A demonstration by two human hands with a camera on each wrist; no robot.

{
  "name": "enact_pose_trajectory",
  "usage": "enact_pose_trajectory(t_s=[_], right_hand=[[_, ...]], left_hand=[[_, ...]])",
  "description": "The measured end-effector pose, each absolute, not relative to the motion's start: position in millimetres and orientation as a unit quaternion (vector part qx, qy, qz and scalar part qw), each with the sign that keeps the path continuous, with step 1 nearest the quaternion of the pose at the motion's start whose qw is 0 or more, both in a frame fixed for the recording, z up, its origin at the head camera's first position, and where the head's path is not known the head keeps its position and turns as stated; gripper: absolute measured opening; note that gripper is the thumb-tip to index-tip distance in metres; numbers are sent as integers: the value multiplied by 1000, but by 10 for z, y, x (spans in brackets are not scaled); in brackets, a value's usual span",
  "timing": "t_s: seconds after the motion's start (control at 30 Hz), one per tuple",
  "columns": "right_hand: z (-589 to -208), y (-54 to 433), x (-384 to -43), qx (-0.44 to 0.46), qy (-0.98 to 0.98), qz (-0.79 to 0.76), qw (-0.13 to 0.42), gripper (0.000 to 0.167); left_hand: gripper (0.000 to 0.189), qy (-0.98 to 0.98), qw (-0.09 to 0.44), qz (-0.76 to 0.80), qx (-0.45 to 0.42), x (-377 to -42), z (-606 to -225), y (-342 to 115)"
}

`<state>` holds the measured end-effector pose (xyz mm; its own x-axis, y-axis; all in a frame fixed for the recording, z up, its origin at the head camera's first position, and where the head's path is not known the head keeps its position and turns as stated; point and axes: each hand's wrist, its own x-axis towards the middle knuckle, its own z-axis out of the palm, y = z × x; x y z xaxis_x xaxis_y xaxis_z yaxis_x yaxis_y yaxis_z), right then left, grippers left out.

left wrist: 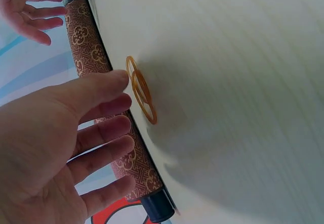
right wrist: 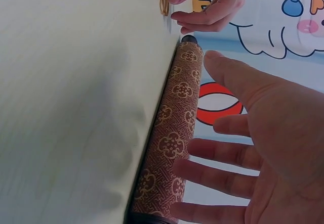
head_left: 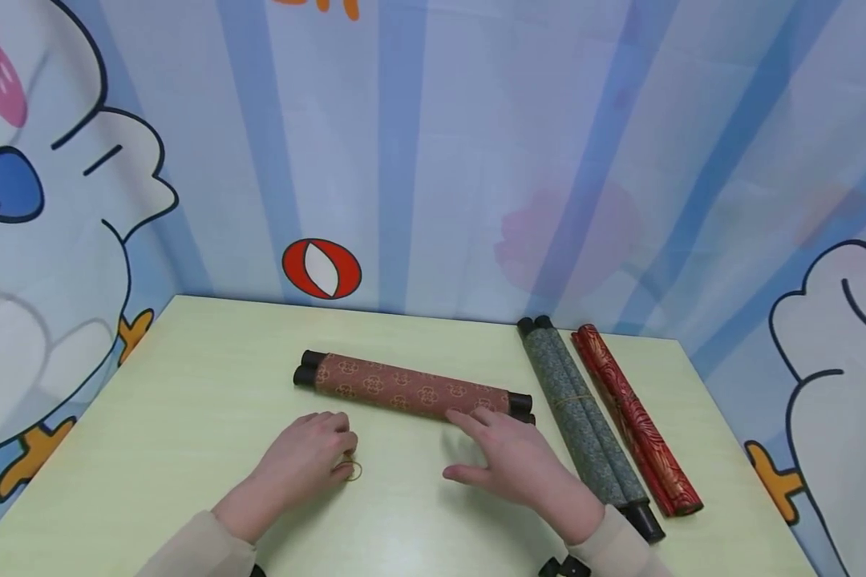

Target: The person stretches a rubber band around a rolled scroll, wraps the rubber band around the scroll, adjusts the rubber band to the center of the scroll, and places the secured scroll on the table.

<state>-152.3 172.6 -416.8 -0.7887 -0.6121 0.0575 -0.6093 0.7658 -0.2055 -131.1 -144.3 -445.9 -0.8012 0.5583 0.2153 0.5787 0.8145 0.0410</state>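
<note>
A brown-red patterned scroll (head_left: 411, 387), rolled from both ends onto two black-tipped rods, lies crosswise on the table. In front of its left half, my left hand (head_left: 306, 453) pinches a thin yellowish rubber band (left wrist: 142, 90) at the tips of thumb and index finger. The band hangs in loose loops beside the thumb in the left wrist view. My right hand (head_left: 508, 457) is spread with fingers extended, its fingertips right at the scroll's near edge by the right end. Nothing is held in it.
To the right lie a grey-green scroll (head_left: 580, 409) with black ends, tied by a thin band, and a shiny red and gold scroll (head_left: 642, 421) beside it. The pale table (head_left: 209, 385) meets a blue cartoon backdrop (head_left: 433, 160) at its back edge.
</note>
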Motion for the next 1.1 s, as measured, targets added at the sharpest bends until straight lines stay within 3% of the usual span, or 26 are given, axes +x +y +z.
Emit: enact_pose_trajectory(t_s=[0.73,1.1], right_hand=[[-4269,1741,-1476,-368,923,-110,-25,62],[-4268,1758,-1457,-376,919,-114,-36,58]], left_hand=[[26,-953,107,-41,-279,-1294,-4559,-1391],[20,-949,117,-21,-292,-1351,-4602,-1393]])
